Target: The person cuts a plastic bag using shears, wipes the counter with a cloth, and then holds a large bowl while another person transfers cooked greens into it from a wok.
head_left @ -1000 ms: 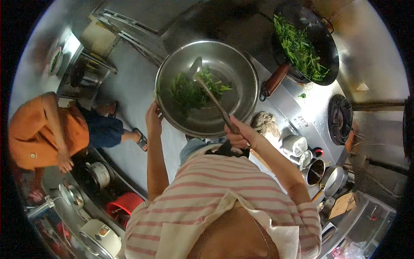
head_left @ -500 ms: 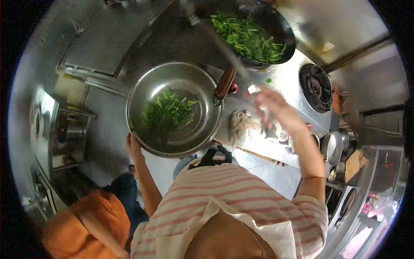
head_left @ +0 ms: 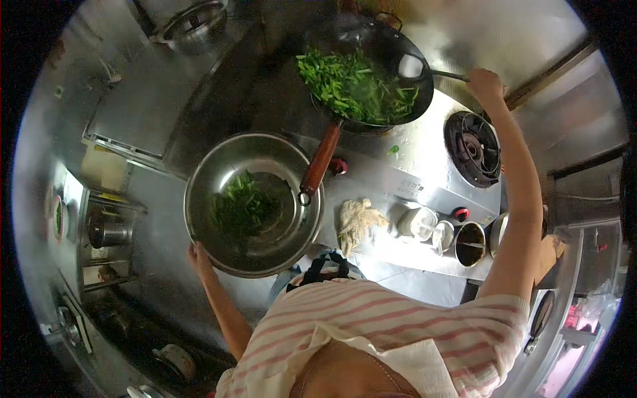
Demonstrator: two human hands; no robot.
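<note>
My left hand (head_left: 200, 257) grips the near-left rim of a large metal bowl (head_left: 306, 229), its fingers partly hidden below the rim. Chopped leafy greens (head_left: 242, 205) lie in the bowl. Closed around the dark handle of a spatula (head_left: 413, 66), my right hand (head_left: 486, 86) is stretched out past the wok's right side. The spatula's pale, shiny head is inside the black wok (head_left: 405, 46), beside more chopped greens (head_left: 352, 83). The wok's wooden handle (head_left: 322, 159) points toward me and overlaps the bowl's right edge.
An unused burner (head_left: 472, 147) is right of the wok. A crumpled cloth (head_left: 358, 224), a white container (head_left: 418, 223) and a dark-filled pot (head_left: 470, 242) line the counter's front. A lidded metal pan (head_left: 194, 25) sits at the back left. Shelves (head_left: 109, 232) hold pots at left.
My right hand has moved from above the counter out to the right and forward, with the spatula's head now in the wok. The person in orange at lower left is out of view.
</note>
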